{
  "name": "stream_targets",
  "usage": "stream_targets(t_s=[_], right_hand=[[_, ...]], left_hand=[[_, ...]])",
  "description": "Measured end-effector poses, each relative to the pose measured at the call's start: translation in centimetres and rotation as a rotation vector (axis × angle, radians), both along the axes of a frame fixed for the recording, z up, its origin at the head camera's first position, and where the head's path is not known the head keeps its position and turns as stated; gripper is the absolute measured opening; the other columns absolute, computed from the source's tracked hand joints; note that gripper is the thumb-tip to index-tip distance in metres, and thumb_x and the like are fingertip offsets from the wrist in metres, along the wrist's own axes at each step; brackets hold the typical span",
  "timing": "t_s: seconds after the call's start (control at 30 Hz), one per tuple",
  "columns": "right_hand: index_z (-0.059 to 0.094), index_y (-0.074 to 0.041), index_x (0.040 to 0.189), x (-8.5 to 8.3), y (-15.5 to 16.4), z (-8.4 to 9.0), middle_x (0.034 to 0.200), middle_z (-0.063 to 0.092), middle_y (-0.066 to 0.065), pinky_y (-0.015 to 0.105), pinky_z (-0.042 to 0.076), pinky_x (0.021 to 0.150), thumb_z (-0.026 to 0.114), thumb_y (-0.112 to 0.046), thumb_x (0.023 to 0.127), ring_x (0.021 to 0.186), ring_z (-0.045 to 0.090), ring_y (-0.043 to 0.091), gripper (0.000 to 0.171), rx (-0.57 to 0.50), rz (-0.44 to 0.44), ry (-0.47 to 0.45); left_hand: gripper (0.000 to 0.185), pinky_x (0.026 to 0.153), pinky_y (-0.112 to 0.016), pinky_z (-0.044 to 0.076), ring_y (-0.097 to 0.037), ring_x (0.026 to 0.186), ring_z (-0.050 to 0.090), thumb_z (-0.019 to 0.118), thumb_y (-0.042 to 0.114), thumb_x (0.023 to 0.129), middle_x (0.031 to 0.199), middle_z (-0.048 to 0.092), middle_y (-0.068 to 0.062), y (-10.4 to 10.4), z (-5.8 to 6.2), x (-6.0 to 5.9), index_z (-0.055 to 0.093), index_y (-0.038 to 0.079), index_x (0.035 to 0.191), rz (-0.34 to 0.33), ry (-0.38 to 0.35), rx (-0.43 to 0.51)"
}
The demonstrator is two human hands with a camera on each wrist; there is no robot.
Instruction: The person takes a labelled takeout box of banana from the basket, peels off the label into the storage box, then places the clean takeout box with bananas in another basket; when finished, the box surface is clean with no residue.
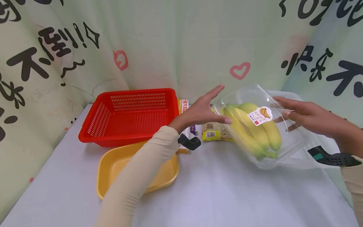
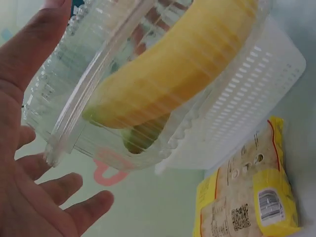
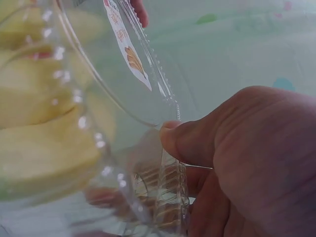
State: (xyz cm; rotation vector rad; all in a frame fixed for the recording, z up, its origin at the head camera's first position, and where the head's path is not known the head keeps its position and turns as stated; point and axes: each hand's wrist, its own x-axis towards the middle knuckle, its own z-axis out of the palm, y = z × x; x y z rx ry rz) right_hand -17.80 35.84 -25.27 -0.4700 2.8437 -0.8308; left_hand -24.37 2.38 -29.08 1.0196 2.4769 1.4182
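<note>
A clear plastic clamshell box (image 1: 292,138) holding yellow bananas (image 1: 255,134) is held tilted above the right side of the table. It has a white label with a banana picture. My right hand (image 1: 314,118) pinches its right side, thumb on the lid and fingers underneath, as the right wrist view shows. At the opposite side is my left hand (image 1: 201,112), thumb and fingers spread wide around the box's edge. In the left wrist view its fingers (image 2: 89,205) are apart from each other and not curled round the plastic; whether they touch it I cannot tell.
A red basket (image 1: 130,138) stands at the back left, with a yellow tray (image 1: 165,179) in front. A yellow-ended packet (image 1: 216,130), a purple packet (image 1: 193,130) and an orange-white box (image 1: 183,105) lie mid-table. A white perforated basket (image 1: 326,145) stands behind the clamshell box.
</note>
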Motion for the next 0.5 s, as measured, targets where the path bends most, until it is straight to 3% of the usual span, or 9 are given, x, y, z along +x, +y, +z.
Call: stream_targets(t_s=[0.17, 0.4, 0.5], right_hand=[[0.022, -0.021, 0.156, -0.1, -1.3, 0.2, 0.147, 0.035, 0.020, 0.034, 0.059, 0.065, 0.045, -0.012, 0.104, 0.097, 0.065, 0.020, 0.058, -0.043, 0.090, -0.036], [0.025, -0.021, 0.156, -0.1, -2.2, 0.0, 0.137, 0.038, -0.025, 0.035, 0.059, 0.065, 0.045, -0.006, 0.103, 0.099, 0.063, 0.006, 0.058, -0.130, 0.244, 0.001], [0.026, -0.021, 0.156, 0.1, -2.6, -0.2, 0.136, 0.039, -0.029, 0.035, 0.059, 0.065, 0.046, -0.006, 0.103, 0.100, 0.063, 0.005, 0.059, -0.150, 0.265, 0.002]], left_hand=[[0.110, 0.106, -0.035, 0.038, -0.002, 0.138, 0.025, 0.085, 0.046, 0.071, 0.157, 0.017, 0.021, -1.1, -0.1, 0.2, 0.017, 0.032, 0.156, -0.075, -0.004, 0.006], [0.103, 0.103, -0.023, 0.039, 0.000, 0.138, 0.025, 0.086, 0.036, 0.074, 0.156, 0.024, 0.017, -2.4, -0.1, 1.1, 0.024, 0.026, 0.156, -0.149, -0.026, 0.065], [0.101, 0.101, -0.021, 0.041, -0.001, 0.136, 0.029, 0.086, 0.030, 0.074, 0.156, 0.027, 0.013, -2.8, 0.1, 1.7, 0.026, 0.025, 0.155, -0.156, -0.047, 0.081]])
